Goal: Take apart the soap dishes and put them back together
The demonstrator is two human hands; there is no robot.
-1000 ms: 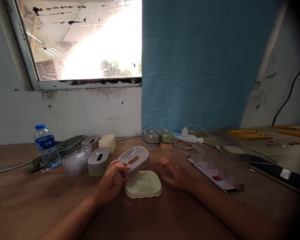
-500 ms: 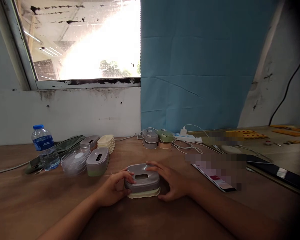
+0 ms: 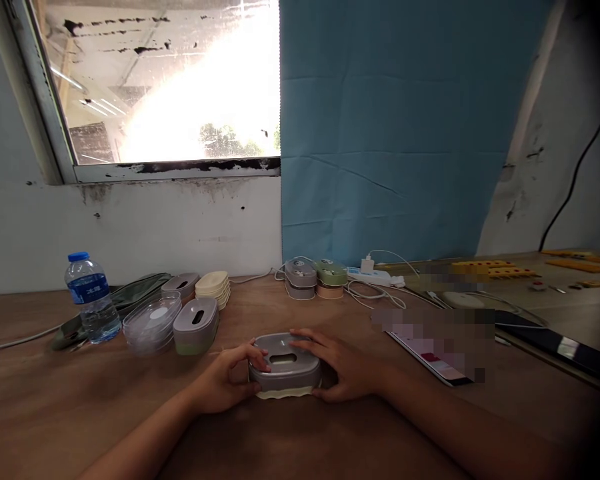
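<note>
Slim bare forearms (image 3: 155, 435), narrow wrists (image 3: 194, 400) and bare hands (image 3: 346, 367)

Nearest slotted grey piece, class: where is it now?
In the head view, the grey piece sits low, near centre, on the cream base, between left hand and right hand.

The slotted grey oval box (image 3: 285, 375) looks like smooth, glossy plastic; the wavy-edged cream lid (image 3: 289, 395) beneath, duller plastic. The stacked tubs (image 3: 147, 328) and water bottle (image 3: 93, 301) are clear, shiny plastic. The table (image 3: 75, 400) resembles matt wood, and the blue sheet (image 3: 400, 120) looks matt and creased
</note>
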